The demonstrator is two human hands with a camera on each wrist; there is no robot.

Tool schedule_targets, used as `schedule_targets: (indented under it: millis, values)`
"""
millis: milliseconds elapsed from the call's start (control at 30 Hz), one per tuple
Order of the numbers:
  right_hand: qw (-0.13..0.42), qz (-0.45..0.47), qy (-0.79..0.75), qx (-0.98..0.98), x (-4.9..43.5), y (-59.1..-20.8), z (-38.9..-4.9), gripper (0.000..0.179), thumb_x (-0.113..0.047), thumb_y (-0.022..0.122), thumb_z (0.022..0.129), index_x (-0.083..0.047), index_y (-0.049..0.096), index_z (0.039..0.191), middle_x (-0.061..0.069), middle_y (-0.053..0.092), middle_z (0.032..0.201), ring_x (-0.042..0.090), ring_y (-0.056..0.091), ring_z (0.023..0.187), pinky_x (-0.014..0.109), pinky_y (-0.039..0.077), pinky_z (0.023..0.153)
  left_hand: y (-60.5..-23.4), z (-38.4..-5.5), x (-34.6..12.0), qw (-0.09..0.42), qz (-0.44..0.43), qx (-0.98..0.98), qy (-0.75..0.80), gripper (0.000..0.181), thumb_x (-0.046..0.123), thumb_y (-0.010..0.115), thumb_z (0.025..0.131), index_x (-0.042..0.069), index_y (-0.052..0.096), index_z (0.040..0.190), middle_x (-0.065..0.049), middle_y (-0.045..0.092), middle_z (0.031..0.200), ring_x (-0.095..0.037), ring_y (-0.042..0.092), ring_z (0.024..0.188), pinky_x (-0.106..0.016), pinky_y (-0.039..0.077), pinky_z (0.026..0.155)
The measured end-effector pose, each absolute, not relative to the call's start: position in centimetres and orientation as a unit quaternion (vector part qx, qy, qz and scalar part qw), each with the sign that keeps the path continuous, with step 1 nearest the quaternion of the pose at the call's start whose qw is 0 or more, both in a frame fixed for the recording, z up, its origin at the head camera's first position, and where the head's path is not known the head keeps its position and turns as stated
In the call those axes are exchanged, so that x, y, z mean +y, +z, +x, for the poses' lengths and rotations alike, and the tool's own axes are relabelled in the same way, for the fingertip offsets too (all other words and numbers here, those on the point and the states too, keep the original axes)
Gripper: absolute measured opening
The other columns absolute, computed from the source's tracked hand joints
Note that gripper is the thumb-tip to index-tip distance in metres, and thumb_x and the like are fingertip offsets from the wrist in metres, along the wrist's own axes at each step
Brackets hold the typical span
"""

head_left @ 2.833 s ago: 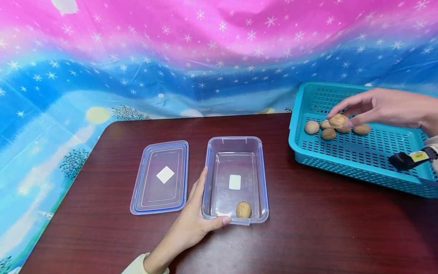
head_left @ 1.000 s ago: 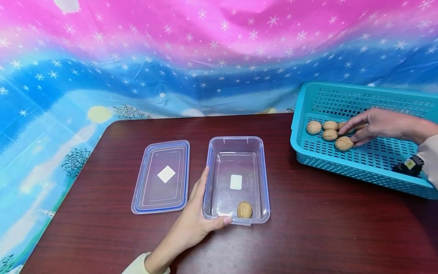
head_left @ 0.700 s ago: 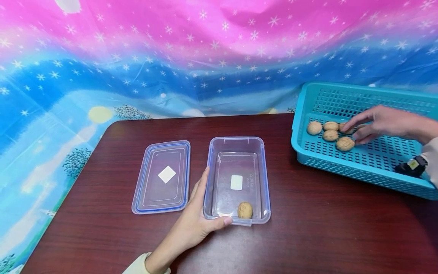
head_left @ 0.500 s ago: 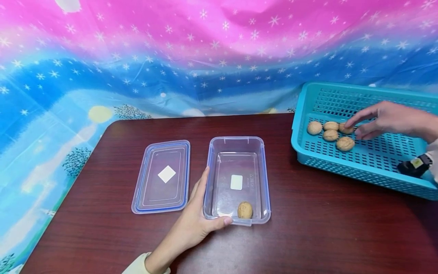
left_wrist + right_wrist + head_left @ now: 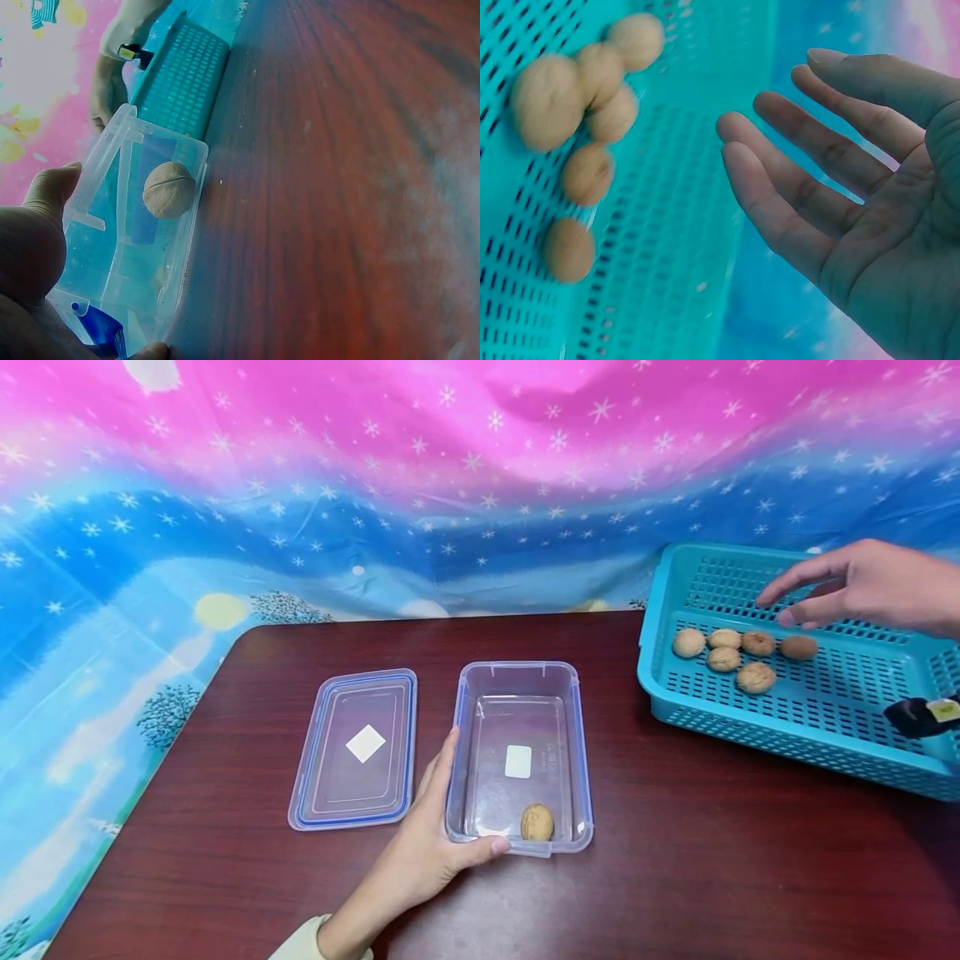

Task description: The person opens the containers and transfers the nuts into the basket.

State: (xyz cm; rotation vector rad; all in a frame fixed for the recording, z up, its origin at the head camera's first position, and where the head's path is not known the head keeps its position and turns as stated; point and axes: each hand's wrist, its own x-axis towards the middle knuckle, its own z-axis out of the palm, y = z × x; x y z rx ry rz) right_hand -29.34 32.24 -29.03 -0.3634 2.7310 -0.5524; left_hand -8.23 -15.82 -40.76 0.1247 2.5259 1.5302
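Observation:
My left hand [image 5: 431, 843] grips the near left corner of a clear plastic container [image 5: 498, 806], its thumb along the front and its fingers along the left side. One walnut [image 5: 537, 822] lies inside, by the near wall; the left wrist view also shows this walnut [image 5: 169, 190] through the plastic. On the right, my right hand [image 5: 862, 585] hovers above a turquoise basket [image 5: 750, 739]. Nothing is between its spread fingers, as the right wrist view of the hand [image 5: 855, 195] confirms. Several walnuts sit grouped on the basket floor, one walnut [image 5: 756, 677] nearest the front.
A clear lid [image 5: 330, 785] with a blue seal and white label lies left of the container. The dark reddish table [image 5: 690, 843] has its back edge against a pink and blue snowflake cloth [image 5: 450, 485]. A black strap [image 5: 918, 717] hangs at my right wrist.
My right hand held a walnut over the basket, lowered it in front of the others and let it go. It has since risen up and rightward. My left hand stays put.

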Motion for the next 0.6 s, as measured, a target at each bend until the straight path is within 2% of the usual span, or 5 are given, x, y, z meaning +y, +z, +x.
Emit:
schedule_targets:
  millis: [100,233,433,533,600]
  values:
    - [0.146,-0.149,-0.184,0.961,30.6,-28.5,-28.5,0.038,-0.021,0.067,0.104,-0.005,0.066,0.139,0.032,0.058,0.143,0.047,0.061,0.116,0.060,0.051,0.084,-40.8,-8.2,-15.8,0.092,0.042,0.851,0.515,0.131,0.036,0.096,0.073,0.043,0.005,0.168,0.002,0.019,0.174,-0.021,0.021,0.159,-0.057,0.023,0.125]
    - [0.132,-0.177,-0.177,0.959,28.2,-28.1,-27.3,0.037,-0.017,0.071,0.101,-0.008,0.069,0.136,0.018,0.073,0.124,0.034,0.067,0.107,0.046,0.053,0.076,-40.9,-8.2,-15.8,0.091,0.042,0.852,0.514,0.131,0.036,0.096,0.073,0.042,0.005,0.168,0.002,0.019,0.174,-0.021,0.022,0.159,-0.057,0.024,0.125]
    - [0.138,-0.192,-0.199,0.951,25.2,-27.5,-25.3,0.040,-0.018,0.073,0.099,-0.014,0.068,0.138,0.011,0.075,0.122,0.017,0.064,0.084,0.034,0.044,0.061,-40.9,-8.1,-15.8,0.090,0.045,0.851,0.516,0.131,0.036,0.096,0.073,0.044,0.006,0.167,0.003,0.019,0.173,-0.021,0.022,0.159,-0.057,0.024,0.125]
    - [0.143,-0.204,-0.219,0.943,24.0,-27.5,-24.6,0.038,-0.019,0.074,0.099,-0.018,0.069,0.136,0.010,0.074,0.125,0.020,0.069,0.089,0.032,0.045,0.059,-40.8,-8.1,-15.8,0.088,0.046,0.850,0.517,0.131,0.036,0.096,0.073,0.044,0.006,0.167,0.002,0.020,0.173,-0.021,0.022,0.159,-0.057,0.024,0.125]
    - [0.144,-0.215,-0.232,0.938,23.4,-27.6,-24.3,0.036,-0.019,0.076,0.098,-0.019,0.071,0.133,0.009,0.073,0.126,0.024,0.072,0.104,0.029,0.051,0.064,-40.8,-8.1,-15.8,0.087,0.046,0.850,0.517,0.131,0.036,0.096,0.073,0.044,0.006,0.167,0.003,0.020,0.173,-0.021,0.022,0.159,-0.057,0.024,0.125]
